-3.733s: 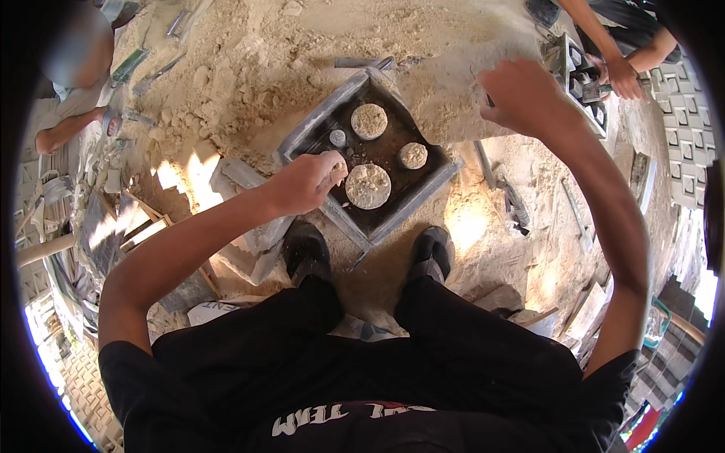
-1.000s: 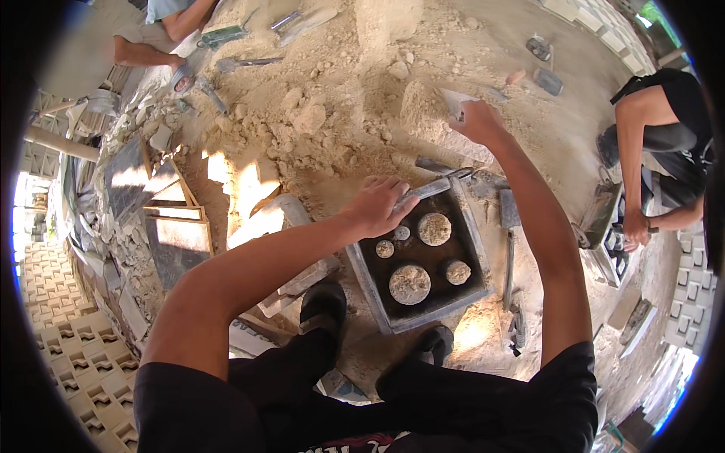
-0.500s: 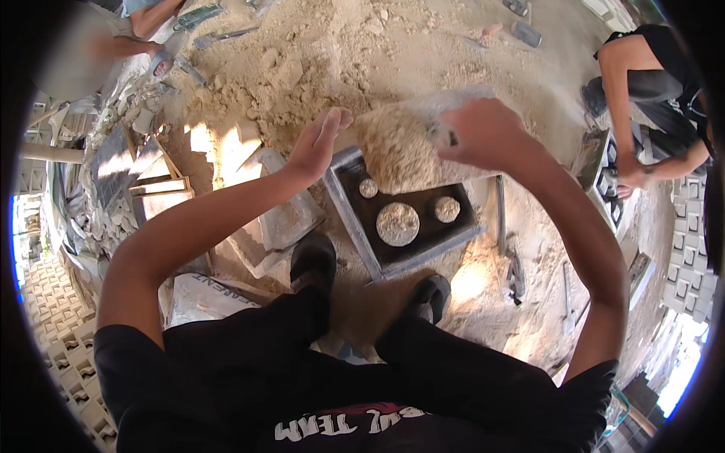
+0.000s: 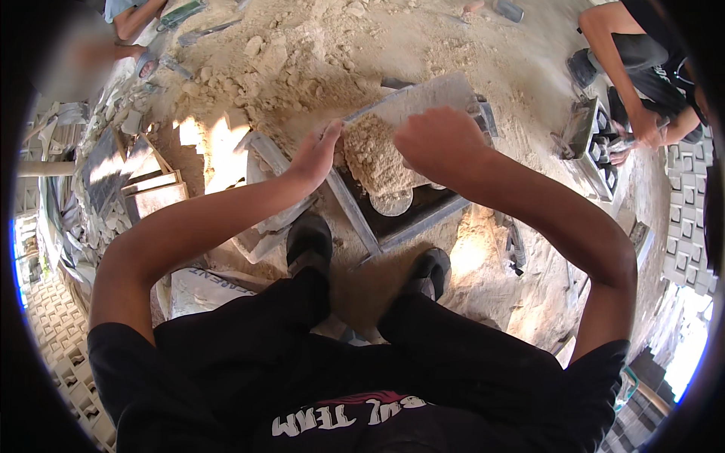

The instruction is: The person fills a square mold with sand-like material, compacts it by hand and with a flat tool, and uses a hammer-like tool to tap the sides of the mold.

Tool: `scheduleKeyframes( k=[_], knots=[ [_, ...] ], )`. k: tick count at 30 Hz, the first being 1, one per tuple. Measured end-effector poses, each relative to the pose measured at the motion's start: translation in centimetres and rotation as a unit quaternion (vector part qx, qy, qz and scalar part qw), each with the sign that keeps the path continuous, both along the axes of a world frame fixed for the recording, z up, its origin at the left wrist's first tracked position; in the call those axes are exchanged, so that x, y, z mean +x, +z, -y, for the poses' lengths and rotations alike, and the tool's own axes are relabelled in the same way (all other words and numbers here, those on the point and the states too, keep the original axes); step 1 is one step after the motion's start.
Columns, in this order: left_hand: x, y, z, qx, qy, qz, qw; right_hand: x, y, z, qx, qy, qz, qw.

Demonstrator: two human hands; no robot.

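In front of my feet lies a dark rectangular mould box (image 4: 355, 214) with a pale rim. A round core (image 4: 396, 204) shows inside it, partly covered by sandy mix (image 4: 374, 155). Over the box tilts a flat grey blade-like scoop (image 4: 434, 94) carrying that mix; whether it has a handle is hidden. My right hand (image 4: 442, 143) is closed in a fist at the scoop, its grip hidden beneath the knuckles. At the mix's left edge, near the box's far left corner, my left hand (image 4: 319, 157) has its fingers stretched out and holds nothing visible.
A heap of loose sand (image 4: 279, 60) spreads beyond the box. Wooden frames (image 4: 155, 192) and a paper sack (image 4: 200, 291) lie left. At far right a co-worker's hands (image 4: 642, 132) work at another mould (image 4: 593, 147); another person's foot (image 4: 147, 64) shows upper left. Stacked blocks (image 4: 687, 211) stand right.
My right hand and the scoop have moved left and tilted. Mix now covers part of the box, hiding the smaller cores. My left hand stays near the box's far left corner.
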State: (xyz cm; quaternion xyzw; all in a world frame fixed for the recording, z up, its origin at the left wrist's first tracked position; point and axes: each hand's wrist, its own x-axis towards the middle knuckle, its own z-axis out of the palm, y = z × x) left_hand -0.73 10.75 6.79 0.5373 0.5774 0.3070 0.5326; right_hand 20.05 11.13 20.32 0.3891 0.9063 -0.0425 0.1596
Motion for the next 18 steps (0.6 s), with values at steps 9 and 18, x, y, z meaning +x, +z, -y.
scheduleKeyframes(
  k=[9,18],
  knots=[
    [-1.0,-3.7,-2.2,-0.169,0.009,0.085,0.982,-0.2,0.9,0.3,-0.008,-0.049,-0.012,0.999],
    [0.7,-0.7,-1.7,-0.218,0.017,0.091,0.972,1.1,1.1,-0.3,-0.043,-0.156,0.018,0.987]
  ],
)
